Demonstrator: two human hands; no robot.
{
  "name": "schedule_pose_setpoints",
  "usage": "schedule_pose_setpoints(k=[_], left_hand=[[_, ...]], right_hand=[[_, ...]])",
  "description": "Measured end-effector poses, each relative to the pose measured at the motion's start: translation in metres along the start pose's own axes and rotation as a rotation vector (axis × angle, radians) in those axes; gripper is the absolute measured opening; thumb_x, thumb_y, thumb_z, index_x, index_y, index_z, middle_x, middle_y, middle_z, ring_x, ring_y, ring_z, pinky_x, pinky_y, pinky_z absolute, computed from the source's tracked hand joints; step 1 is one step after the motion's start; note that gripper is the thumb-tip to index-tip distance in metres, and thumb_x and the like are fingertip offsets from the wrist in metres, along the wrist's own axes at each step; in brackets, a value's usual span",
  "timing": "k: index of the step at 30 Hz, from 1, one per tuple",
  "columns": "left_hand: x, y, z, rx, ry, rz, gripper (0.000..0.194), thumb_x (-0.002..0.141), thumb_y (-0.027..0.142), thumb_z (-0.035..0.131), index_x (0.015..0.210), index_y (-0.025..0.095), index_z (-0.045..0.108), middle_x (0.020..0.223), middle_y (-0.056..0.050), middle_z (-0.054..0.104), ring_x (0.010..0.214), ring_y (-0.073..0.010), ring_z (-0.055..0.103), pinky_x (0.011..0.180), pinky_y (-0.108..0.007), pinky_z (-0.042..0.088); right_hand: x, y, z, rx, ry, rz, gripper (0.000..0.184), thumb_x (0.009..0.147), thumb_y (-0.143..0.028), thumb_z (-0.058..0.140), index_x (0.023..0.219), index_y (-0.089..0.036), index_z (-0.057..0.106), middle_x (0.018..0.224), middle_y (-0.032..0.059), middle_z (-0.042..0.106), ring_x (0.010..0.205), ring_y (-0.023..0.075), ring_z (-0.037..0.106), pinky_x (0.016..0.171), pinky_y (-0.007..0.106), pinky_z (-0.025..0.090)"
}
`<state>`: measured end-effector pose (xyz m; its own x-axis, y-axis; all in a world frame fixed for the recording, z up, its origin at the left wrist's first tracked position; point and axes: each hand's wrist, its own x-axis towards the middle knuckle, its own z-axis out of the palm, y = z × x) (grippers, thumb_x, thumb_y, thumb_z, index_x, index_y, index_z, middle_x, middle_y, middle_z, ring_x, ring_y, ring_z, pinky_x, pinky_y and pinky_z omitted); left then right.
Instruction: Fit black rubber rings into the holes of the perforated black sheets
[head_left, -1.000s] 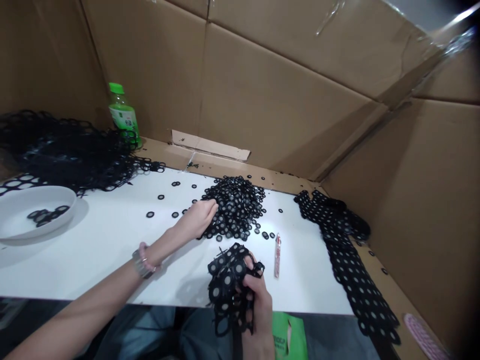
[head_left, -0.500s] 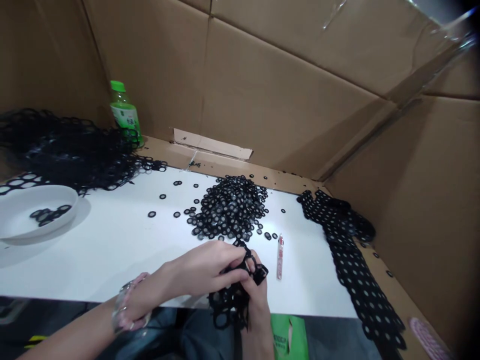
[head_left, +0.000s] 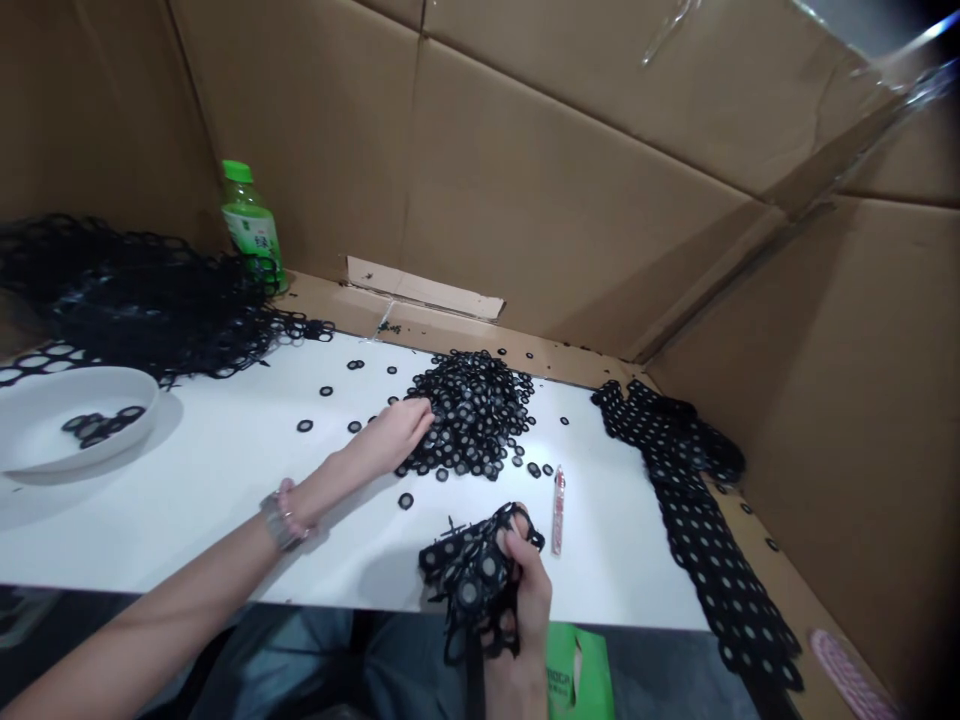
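My left hand (head_left: pixel 397 432), a pink bracelet on its wrist, reaches to the left side of a pile of small black rings (head_left: pixel 480 410). Its fingers are closed together, and anything inside them is hidden. Close to the table's front edge, my right hand (head_left: pixel 529 590) grips a crumpled strip of black perforated sheet (head_left: pixel 469 580). Pale round centres show in parts of that strip, and loose black strands dangle below it. One loose ring (head_left: pixel 406 501) lies on the white table between my two hands.
At left are a white bowl (head_left: pixel 154 420) with several rings and a tangle of black netting (head_left: pixel 150 300) beside a green bottle (head_left: pixel 251 225). To the right lie a slim wrapped stick (head_left: pixel 558 510) and long dotted black strips (head_left: pixel 720 560). Cardboard walls (head_left: pixel 525 180) surround the table.
My left hand has left the black strip and moved up and left to the ring pile. The strip stays in my right hand. A loose ring now shows in front of the pile.
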<state>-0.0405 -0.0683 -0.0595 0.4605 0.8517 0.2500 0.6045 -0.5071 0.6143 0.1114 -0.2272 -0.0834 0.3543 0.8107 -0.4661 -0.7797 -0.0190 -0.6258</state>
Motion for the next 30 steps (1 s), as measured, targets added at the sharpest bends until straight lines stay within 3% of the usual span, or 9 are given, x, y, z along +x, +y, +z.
schedule_pose_setpoints(k=[3, 6, 9, 12, 19, 22, 25, 27, 30], left_hand=[[0.003, 0.006, 0.003, 0.022, 0.007, 0.0, 0.014, 0.087, 0.027, 0.039, 0.078, 0.018, 0.045, 0.081, -0.003, 0.053, 0.07, -0.0178, 0.051, 0.063, -0.028, 0.036], [-0.016, 0.031, -0.003, -0.027, -0.02, 0.07, 0.019, 0.088, 0.034, 0.041, 0.077, 0.018, 0.044, 0.079, -0.002, 0.052, 0.068, -0.0155, 0.049, 0.062, -0.026, 0.035], [-0.043, 0.06, -0.013, -0.12, -0.22, 0.17, 0.033, 0.085, 0.043, 0.047, 0.064, 0.019, 0.038, 0.061, 0.004, 0.045, 0.056, -0.0113, 0.041, 0.052, -0.023, 0.03], [-0.059, 0.076, -0.015, -0.171, -0.369, 0.218, 0.035, 0.084, 0.04, 0.048, 0.061, 0.018, 0.035, 0.056, 0.005, 0.04, 0.051, -0.0098, 0.036, 0.049, -0.023, 0.027], [-0.067, 0.072, -0.003, -0.237, -0.476, 0.318, 0.025, 0.093, 0.028, 0.029, 0.074, 0.019, 0.041, 0.075, 0.0, 0.052, 0.07, -0.0132, 0.047, 0.065, -0.024, 0.036], [-0.063, 0.057, -0.003, -0.279, -0.39, 0.272, 0.03, 0.094, 0.027, 0.023, 0.068, 0.019, 0.037, 0.066, 0.001, 0.046, 0.062, -0.012, 0.043, 0.061, -0.023, 0.035], [-0.046, 0.033, -0.008, -0.264, -0.122, 0.072, 0.032, 0.093, 0.028, 0.02, 0.065, 0.02, 0.032, 0.06, 0.003, 0.04, 0.055, -0.0119, 0.04, 0.055, -0.023, 0.033], [-0.027, 0.018, -0.012, -0.126, 0.005, 0.016, 0.03, 0.093, 0.029, 0.022, 0.066, 0.02, 0.033, 0.06, 0.003, 0.041, 0.056, -0.013, 0.042, 0.056, -0.025, 0.034], [0.004, 0.002, -0.009, 0.07, 0.027, 0.056, 0.025, 0.091, 0.025, 0.026, 0.069, 0.02, 0.038, 0.067, 0.0, 0.048, 0.065, -0.0162, 0.049, 0.063, -0.028, 0.037]], right_hand=[[-0.002, 0.002, 0.004, 0.033, -0.02, 0.007, 0.034, 0.058, -0.028, 0.073, 0.089, -0.026, 0.061, 0.06, -0.009, 0.062, 0.055, 0.01, 0.059, 0.054, 0.021, 0.048], [-0.008, 0.003, 0.012, 0.032, 0.054, 0.002, 0.045, 0.056, -0.024, 0.076, 0.097, -0.026, 0.06, 0.077, -0.007, 0.067, 0.068, 0.0117, 0.064, 0.064, 0.023, 0.051], [-0.014, 0.004, 0.019, -0.047, 0.06, -0.068, 0.049, 0.057, -0.022, 0.076, 0.103, -0.025, 0.058, 0.089, -0.0039, 0.068, 0.079, 0.0144, 0.064, 0.068, 0.025, 0.052], [-0.016, 0.005, 0.022, -0.064, 0.008, -0.117, 0.047, 0.059, -0.021, 0.074, 0.102, -0.026, 0.058, 0.085, -0.0043, 0.067, 0.078, 0.015, 0.064, 0.068, 0.026, 0.052], [-0.009, 0.003, 0.016, 0.052, -0.043, -0.01, 0.034, 0.054, -0.019, 0.071, 0.086, -0.025, 0.06, 0.073, -0.0057, 0.064, 0.068, 0.0122, 0.061, 0.063, 0.023, 0.05], [-0.007, -0.007, 0.011, 0.065, -0.107, -0.057, 0.018, 0.056, -0.021, 0.064, 0.073, -0.023, 0.058, 0.05, -0.009, 0.05, 0.044, 0.0087, 0.048, 0.046, 0.02, 0.043], [-0.009, -0.019, 0.009, 0.079, -0.111, -0.117, 0.011, 0.057, -0.022, 0.059, 0.068, -0.022, 0.056, 0.045, -0.0094, 0.042, 0.04, 0.0084, 0.041, 0.044, 0.022, 0.041], [-0.011, -0.022, 0.014, 0.098, -0.104, -0.111, 0.013, 0.056, -0.022, 0.06, 0.068, -0.022, 0.056, 0.046, -0.0094, 0.042, 0.04, 0.0075, 0.04, 0.044, 0.021, 0.04], [-0.011, -0.018, 0.027, 0.205, -0.114, -0.06, 0.018, 0.053, -0.017, 0.064, 0.067, -0.021, 0.053, 0.045, -0.0115, 0.039, 0.035, 0.0037, 0.034, 0.037, 0.015, 0.032]])
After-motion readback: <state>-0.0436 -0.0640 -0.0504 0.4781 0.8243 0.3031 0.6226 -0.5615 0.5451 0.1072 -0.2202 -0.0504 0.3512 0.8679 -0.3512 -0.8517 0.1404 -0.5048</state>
